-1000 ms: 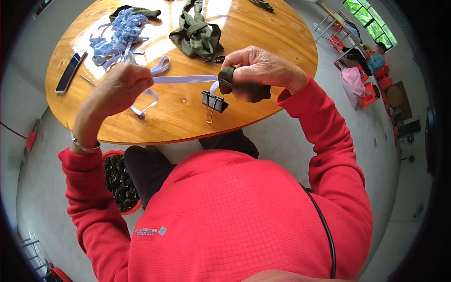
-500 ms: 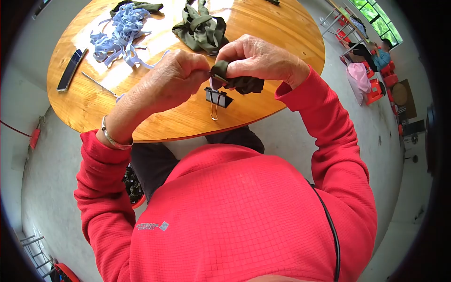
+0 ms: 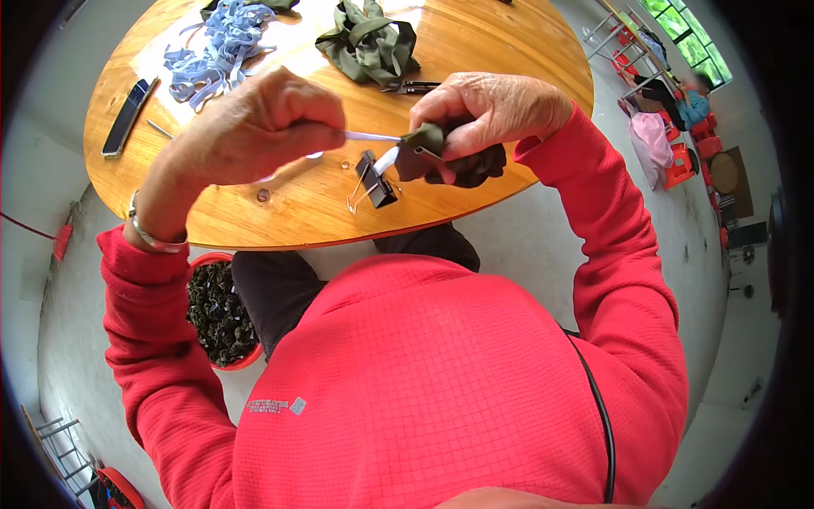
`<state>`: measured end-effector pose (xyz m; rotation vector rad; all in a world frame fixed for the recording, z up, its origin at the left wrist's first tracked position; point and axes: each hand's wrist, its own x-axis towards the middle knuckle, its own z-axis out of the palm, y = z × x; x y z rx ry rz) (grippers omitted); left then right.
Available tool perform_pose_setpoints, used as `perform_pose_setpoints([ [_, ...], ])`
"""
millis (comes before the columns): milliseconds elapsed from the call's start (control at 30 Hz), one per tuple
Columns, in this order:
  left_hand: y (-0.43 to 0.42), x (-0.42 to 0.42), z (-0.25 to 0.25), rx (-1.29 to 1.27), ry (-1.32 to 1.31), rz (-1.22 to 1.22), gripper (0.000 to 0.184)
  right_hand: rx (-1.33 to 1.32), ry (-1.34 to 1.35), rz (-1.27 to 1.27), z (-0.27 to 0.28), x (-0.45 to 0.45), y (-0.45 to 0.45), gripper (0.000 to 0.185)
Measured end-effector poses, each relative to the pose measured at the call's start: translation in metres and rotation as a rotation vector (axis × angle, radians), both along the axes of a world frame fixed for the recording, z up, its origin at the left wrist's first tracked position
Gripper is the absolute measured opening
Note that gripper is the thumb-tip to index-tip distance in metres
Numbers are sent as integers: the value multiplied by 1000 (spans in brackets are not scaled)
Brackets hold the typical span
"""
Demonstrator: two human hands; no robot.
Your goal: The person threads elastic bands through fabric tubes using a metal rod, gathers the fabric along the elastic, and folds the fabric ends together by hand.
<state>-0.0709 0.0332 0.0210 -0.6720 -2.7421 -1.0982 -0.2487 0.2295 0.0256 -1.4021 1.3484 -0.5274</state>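
Observation:
In the head view my left hand (image 3: 292, 125) is closed on one end of a pale elastic band (image 3: 370, 136), stretched taut toward the right. My right hand (image 3: 487, 114) grips a bunched dark green fabric tube (image 3: 421, 151), and the band enters its opening. A small metal piece shows at that opening. From a white end of band beside the fabric hangs a black binder clip (image 3: 374, 180) with wire handles, over the table's near edge. Behind my right hand lies a small dark tool (image 3: 413, 87), possibly snips.
On the round wooden table (image 3: 500, 42) lie a tangle of blue elastic (image 3: 225, 51), green cloth (image 3: 367, 44) and a dark flat case (image 3: 127, 119). A red basin of dark pieces (image 3: 222, 310) stands on the floor at left. A person (image 3: 694, 103) sits far right.
My left hand has moved left, drawing the band out long from the fabric. My right hand has shifted slightly right with the fabric, and the binder clip has tilted.

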Motion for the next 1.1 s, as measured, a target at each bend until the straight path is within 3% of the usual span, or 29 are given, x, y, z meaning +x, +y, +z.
perform_pose_setpoints([
  [167,-26,16,2,-11,-43,162,14,87,54,-107,-3,-10,10,23],
  [333,-45,34,3,-28,92,295,10,100,129,-199,-11,-15,18,22],
  [467,-59,44,-2,17,1,374,8,207,293,-317,-5,-13,25,21],
  [567,-61,46,-10,132,1,421,6,108,415,-387,-12,-21,34,22],
  [667,-64,40,-11,152,-20,422,5,-152,571,-447,-21,-29,40,18],
  [833,-29,2,-16,-17,49,299,10,-480,858,-534,-16,-41,53,17],
  [967,34,-40,-41,21,-153,292,14,-343,996,-567,-19,-33,62,16],
  [1000,37,-59,-74,-47,57,177,14,-382,1060,-541,-31,-40,66,15],
  [1100,69,-77,-92,-226,23,169,11,-405,1259,-640,-41,-50,76,16],
])
